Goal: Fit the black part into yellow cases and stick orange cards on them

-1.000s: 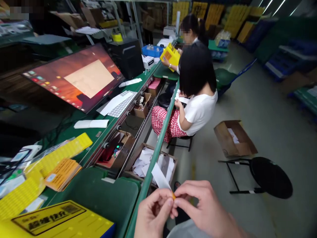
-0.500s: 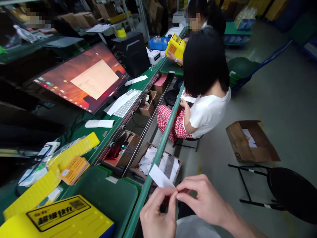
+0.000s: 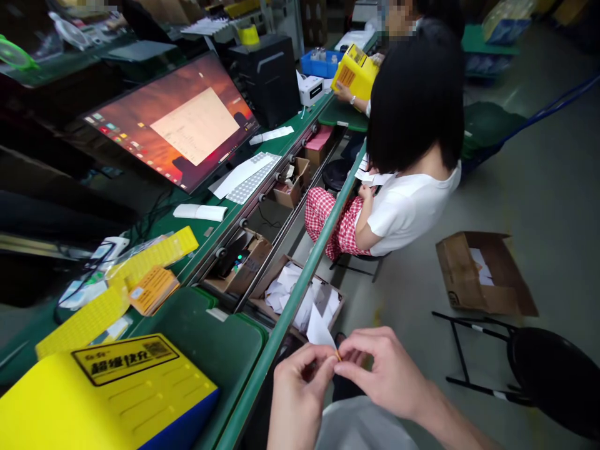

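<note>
Off the table's near edge, just past the green rail (image 3: 300, 287), both hands meet over the lap. Left hand (image 3: 297, 400) and right hand (image 3: 389, 375) are each pinched closed, thumb and forefinger tips together on the lower end of a white slip (image 3: 320, 328). The slip stands up from the pinch and leans left, its free end in the air, touching nothing else. An orange bit (image 3: 338, 356) sits right at the pinch between the two hands' fingertips. It is probably a small sticker, but it is too small to be sure, and which hand has it is unclear. The right hand's other fingers are curled loose.

The table (image 3: 300, 128) is green. Near left corner: a yellow box (image 3: 107, 400) lying flat, black label on top. Behind it along the left edge are yellow label sheets (image 3: 154, 253) and an orange pad (image 3: 154, 289), touching. Farther back is a monitor (image 3: 178, 119), tilted back, screen lit. White sheets (image 3: 248, 178) lie just beside it at the table's right edge. A black printer (image 3: 269, 78) is toward the far end.

Under the rail is an open carton (image 3: 300, 297) full of white scraps. A co-worker (image 3: 407, 206) in a white top sits next along the rail, back turned, hands on white paper. On the floor at right are a cardboard box (image 3: 485, 275), open, and a black stool (image 3: 553, 375) near it.
</note>
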Available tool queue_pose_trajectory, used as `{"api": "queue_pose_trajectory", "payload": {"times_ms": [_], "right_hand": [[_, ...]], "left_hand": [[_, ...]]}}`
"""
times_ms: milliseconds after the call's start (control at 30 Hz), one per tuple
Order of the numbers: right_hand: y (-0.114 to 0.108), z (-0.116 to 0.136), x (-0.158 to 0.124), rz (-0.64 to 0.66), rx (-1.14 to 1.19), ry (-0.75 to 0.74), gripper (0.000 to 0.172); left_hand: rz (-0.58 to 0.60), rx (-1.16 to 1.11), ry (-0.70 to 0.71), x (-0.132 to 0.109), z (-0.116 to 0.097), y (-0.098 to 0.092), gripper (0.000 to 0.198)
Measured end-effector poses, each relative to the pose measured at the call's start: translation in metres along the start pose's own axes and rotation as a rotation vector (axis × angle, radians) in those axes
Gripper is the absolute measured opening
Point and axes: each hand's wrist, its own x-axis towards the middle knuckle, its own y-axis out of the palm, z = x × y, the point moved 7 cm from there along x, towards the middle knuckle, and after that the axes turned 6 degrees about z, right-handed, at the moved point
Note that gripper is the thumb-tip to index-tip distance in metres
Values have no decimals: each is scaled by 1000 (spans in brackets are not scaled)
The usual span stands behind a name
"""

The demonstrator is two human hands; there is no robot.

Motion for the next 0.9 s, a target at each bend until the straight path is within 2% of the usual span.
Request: {"api": "queue_pose_trajectory", "payload": {"times_ms": [100, 233, 400, 533, 633, 700, 800, 900], "right_hand": [[5, 6, -2, 39, -91, -58, 11], [7, 10, -1, 93, -105, -112, 16], [8, 13, -2, 113, -181, -203, 18], [16, 17, -6, 86, -289, -295, 24], [24, 20, -5, 92, -273, -288, 25], [28, 16, 1, 101, -146, -214, 25], [22, -10, 10, 85, 136, -67, 25], [-10, -60, 13, -27, 136, 22, 27]], "left_hand": [[1, -20, -33, -5, 4, -2, 25], [-73, 146, 44, -15, -5, -5, 26], [-38, -33, 5, -17, 4, -4, 28], [-66, -45, -21, -20, 12, -6, 27], [-174, 17, 33, -27, 9, -10, 27], [-186, -11, 82, -29, 11, -9, 26], [-193, -173, 112, -22, 35, -12, 26], [-243, -237, 16, -5, 94, -21, 22]]}}
